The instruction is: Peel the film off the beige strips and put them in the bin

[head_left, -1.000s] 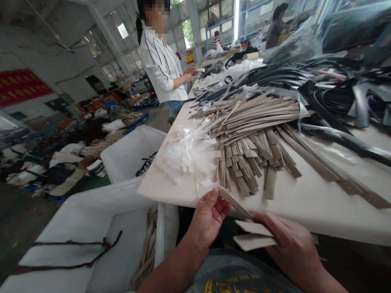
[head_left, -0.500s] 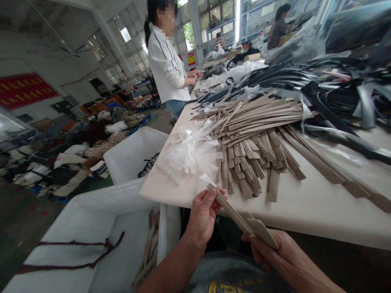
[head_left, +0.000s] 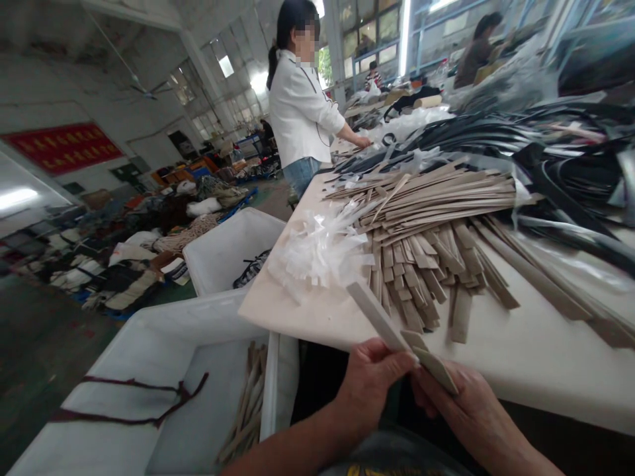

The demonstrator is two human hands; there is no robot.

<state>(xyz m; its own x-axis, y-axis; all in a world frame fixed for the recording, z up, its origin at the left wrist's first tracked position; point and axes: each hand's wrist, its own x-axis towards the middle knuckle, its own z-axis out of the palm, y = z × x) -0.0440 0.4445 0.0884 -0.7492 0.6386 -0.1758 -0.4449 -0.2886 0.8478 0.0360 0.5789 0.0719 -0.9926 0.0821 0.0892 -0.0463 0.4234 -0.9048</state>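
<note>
Beige strip, long, pinched in left hand; short beige strip clamped in right hand; hands together, just below white table edge, near strip pile.

— What's at the upper left of the frame?
— A red banner on a whitewashed wall, with a ceiling fan nearby.
— And the light?
— Daylight through tall windows, top centre, beside a bright strip light. Lower left, a dark green floor.
</note>
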